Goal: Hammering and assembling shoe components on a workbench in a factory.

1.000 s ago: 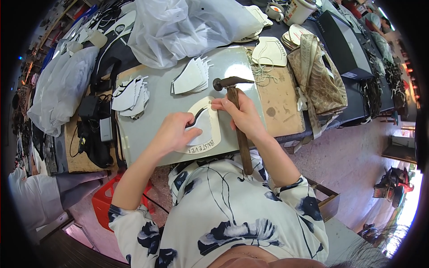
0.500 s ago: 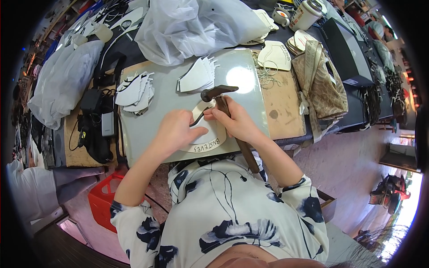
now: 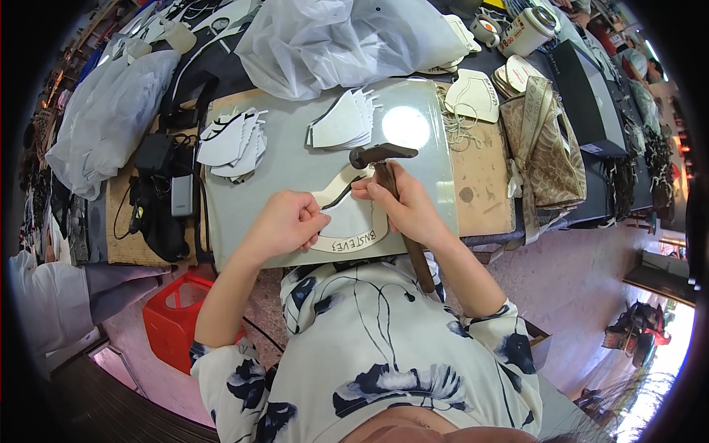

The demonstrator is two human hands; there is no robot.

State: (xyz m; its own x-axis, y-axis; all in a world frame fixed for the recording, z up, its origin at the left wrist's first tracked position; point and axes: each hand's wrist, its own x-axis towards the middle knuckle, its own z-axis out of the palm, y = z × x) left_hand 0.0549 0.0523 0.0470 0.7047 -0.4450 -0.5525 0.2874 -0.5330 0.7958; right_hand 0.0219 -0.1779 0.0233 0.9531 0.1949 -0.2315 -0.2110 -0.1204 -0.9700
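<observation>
Flat on the grey board (image 3: 288, 170) in front of me lies a cream card pattern (image 3: 353, 242) with handwriting along its curved near edge. On it rests a white cut piece (image 3: 358, 214) with a black upper edge. My left hand (image 3: 289, 223) is closed, its thumb and fingertips pinched at the left end of that piece. A hammer (image 3: 385, 156) is gripped in my right hand (image 3: 405, 205), head up and dark handle running down toward my lap. The right thumb and fingertips meet at the piece's upper right end; the exact contact is partly hidden.
Two stacks of white cut pieces (image 3: 343, 122) (image 3: 233, 144) lie farther back on the board. Beyond is a large plastic bag (image 3: 332, 52). To the right are string (image 3: 459, 125), a patterned bag (image 3: 543, 148) and a lidded cup (image 3: 528, 31); left, a black adapter (image 3: 153, 153). A red stool (image 3: 173, 317) stands below left.
My left hand has drawn back slightly from the piece and its fingers have curled in, baring more of the white piece and black edge. The right hand still holds the hammer; the whole view has shifted slightly.
</observation>
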